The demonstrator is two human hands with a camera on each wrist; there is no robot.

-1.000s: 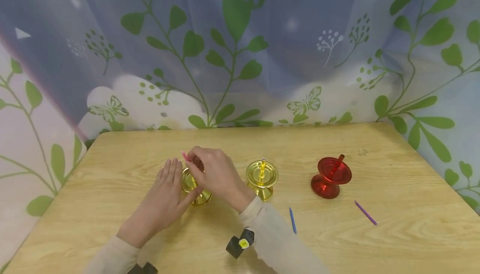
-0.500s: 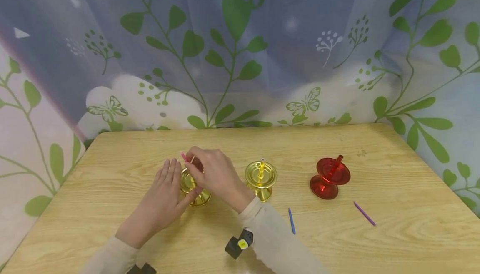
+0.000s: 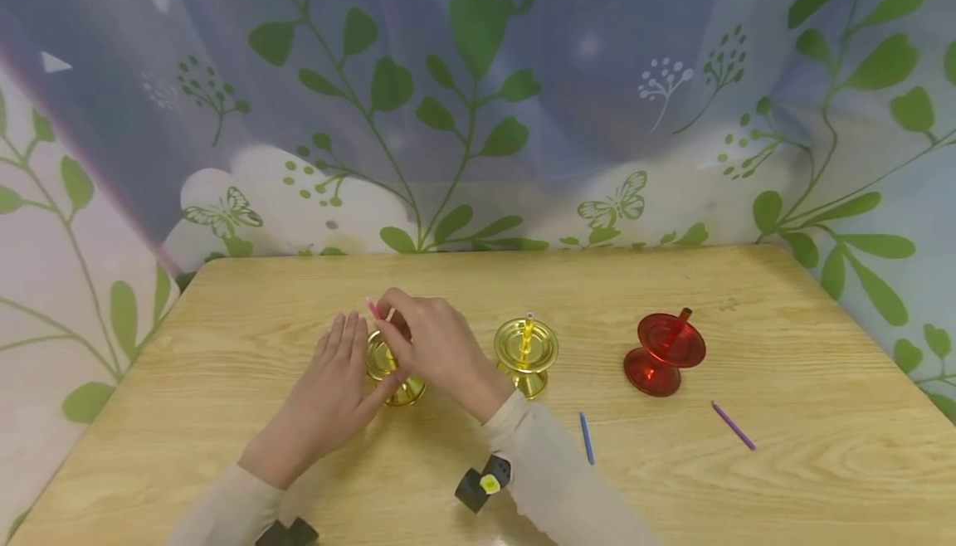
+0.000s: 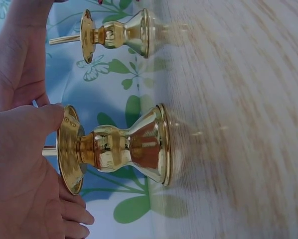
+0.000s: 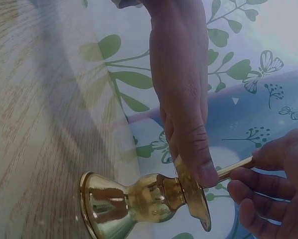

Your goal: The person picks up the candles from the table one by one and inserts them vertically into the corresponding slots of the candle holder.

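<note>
Under both hands stands the leftmost gold candle holder, upright on the table, its dish partly covered. My left hand holds that dish between thumb and fairly straight fingers; in the left wrist view the thumb touches the rim. My right hand pinches a slim pink candle just above the dish. One end of the candle sticks out past the fingertips. In the right wrist view these fingers are at the top of the holder's narrow gold tube; the candle's lower end is hidden.
A second gold candle holder stands right of my right hand, and a red one farther right. A blue candle and a purple candle lie near them on the wooden table. A leaf-patterned curtain hangs behind.
The head view has shifted slightly. Both hands keep their places at the left gold candle holder, and the pink candle hardly moves.
</note>
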